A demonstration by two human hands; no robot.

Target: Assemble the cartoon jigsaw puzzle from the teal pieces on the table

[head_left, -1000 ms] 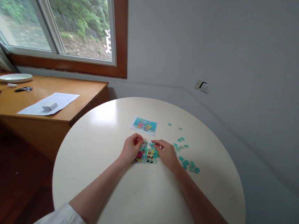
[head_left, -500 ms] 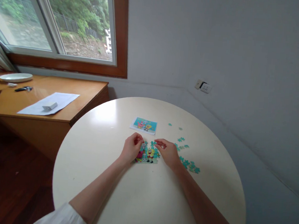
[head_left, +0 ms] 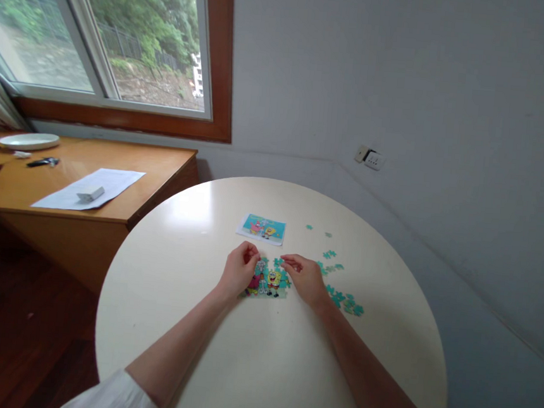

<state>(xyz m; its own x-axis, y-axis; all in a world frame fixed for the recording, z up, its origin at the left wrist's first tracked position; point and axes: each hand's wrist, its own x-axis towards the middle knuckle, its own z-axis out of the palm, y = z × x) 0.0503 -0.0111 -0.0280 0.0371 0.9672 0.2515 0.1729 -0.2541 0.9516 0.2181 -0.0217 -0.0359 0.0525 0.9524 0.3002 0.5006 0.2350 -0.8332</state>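
A partly joined jigsaw puzzle with cartoon figures, one of them yellow, lies flat on the round white table between my hands. My left hand is at its left edge, thumb and forefinger pinched together; whatever they hold is hidden. Over the puzzle's upper right side is my right hand, its fingertips closed on a small teal puzzle piece at the upper edge. Beyond the puzzle, a picture card shows similar cartoon figures on a teal ground.
Loose teal pieces are scattered right of my right hand, with more pieces farther back. To the left stands a wooden desk carrying paper, a small white box and a white plate.
Both hands stay almost in the same place; only the fingers shift very slightly. The puzzle, card and loose pieces look unmoved.
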